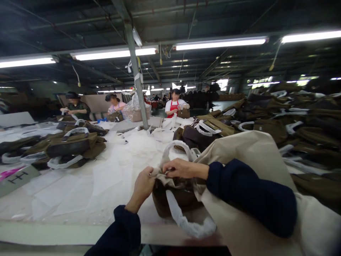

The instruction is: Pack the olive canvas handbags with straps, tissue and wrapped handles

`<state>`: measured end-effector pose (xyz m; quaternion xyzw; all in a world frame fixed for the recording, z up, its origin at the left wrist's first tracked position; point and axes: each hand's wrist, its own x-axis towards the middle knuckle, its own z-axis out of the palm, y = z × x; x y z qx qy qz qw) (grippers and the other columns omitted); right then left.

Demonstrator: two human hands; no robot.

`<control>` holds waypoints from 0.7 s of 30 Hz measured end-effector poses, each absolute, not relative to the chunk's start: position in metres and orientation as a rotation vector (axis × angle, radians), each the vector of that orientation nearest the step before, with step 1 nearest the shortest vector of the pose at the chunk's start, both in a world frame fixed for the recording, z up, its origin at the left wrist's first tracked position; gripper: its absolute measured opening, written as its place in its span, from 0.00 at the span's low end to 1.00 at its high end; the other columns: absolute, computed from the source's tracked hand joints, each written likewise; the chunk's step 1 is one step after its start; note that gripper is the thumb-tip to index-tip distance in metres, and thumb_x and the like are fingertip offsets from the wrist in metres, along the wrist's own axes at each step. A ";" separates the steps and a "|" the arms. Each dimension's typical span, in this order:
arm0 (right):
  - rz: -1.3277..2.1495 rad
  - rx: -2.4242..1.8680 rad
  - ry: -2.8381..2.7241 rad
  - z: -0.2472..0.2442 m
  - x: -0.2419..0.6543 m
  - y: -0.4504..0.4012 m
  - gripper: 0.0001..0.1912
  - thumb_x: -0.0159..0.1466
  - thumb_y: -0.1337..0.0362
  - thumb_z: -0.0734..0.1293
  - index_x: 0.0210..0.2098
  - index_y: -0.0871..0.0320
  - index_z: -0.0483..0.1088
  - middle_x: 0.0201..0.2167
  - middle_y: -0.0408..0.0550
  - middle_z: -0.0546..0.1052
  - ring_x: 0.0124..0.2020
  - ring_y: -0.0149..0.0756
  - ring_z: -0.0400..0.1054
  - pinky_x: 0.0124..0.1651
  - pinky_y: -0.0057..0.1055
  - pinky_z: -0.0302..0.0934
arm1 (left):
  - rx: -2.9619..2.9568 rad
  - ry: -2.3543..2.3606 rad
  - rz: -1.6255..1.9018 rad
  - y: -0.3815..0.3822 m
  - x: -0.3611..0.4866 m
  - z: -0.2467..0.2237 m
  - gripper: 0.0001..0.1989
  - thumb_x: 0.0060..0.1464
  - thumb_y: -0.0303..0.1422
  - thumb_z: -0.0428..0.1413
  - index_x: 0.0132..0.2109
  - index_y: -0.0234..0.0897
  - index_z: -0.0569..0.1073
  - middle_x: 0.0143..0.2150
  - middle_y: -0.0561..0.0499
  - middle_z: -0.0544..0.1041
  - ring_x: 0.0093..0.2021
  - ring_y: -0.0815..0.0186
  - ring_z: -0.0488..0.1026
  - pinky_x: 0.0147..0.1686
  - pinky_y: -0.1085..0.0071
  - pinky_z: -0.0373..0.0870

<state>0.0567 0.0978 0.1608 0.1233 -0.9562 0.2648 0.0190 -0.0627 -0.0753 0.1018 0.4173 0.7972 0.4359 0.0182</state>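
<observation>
"What are the hands doing?"

"The left hand (142, 188) and the right hand (183, 169) pinch close together at the mouth of a dark brown bag (173, 199), gripping its beige lining (162, 176) between them."

"Where's the bag?"

"Near the edge of the table (53, 233), on white plastic sheeting (80, 192). A white-wrapped handle (186, 222) droops from it, and a large beige cloth (247, 167) runs beneath the right forearm."

"And further off?"

"Olive-brown bags (71, 145) lie on the table to the left, a heap of bags (279, 128) rises on the right, and a co-worker in a red apron (174, 106) holds another bag beyond."
</observation>
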 end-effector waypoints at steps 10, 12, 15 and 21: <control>0.956 0.334 -3.093 0.125 0.026 0.078 0.08 0.57 0.75 0.69 0.24 0.60 0.71 0.19 0.38 0.70 0.23 0.27 0.63 0.30 0.25 0.61 | 1.481 2.452 1.358 -0.066 -0.050 0.110 0.11 0.59 0.37 0.49 0.29 0.40 0.67 0.29 0.54 0.70 0.32 0.65 0.69 0.34 0.69 0.64; 0.972 0.324 -3.039 0.127 0.018 0.063 0.06 0.61 0.71 0.68 0.27 0.60 0.71 0.23 0.40 0.73 0.25 0.28 0.65 0.34 0.27 0.64 | 1.507 2.460 1.315 -0.070 -0.056 0.109 0.12 0.60 0.38 0.49 0.29 0.40 0.68 0.28 0.54 0.70 0.32 0.64 0.69 0.34 0.69 0.64; 0.969 0.374 -3.020 0.147 0.016 0.058 0.06 0.58 0.75 0.69 0.28 0.60 0.73 0.25 0.41 0.75 0.28 0.30 0.67 0.37 0.28 0.64 | 1.515 2.521 1.239 -0.077 -0.067 0.106 0.11 0.59 0.37 0.50 0.30 0.40 0.69 0.27 0.53 0.70 0.31 0.62 0.69 0.33 0.67 0.65; 0.862 0.453 -2.958 0.227 0.114 0.078 0.13 0.57 0.73 0.70 0.40 0.55 0.77 0.35 0.44 0.77 0.34 0.32 0.69 0.41 0.27 0.61 | 1.750 2.500 1.310 -0.074 -0.039 0.130 0.08 0.59 0.30 0.51 0.45 0.41 0.71 0.49 0.46 0.72 0.54 0.55 0.68 0.54 0.59 0.64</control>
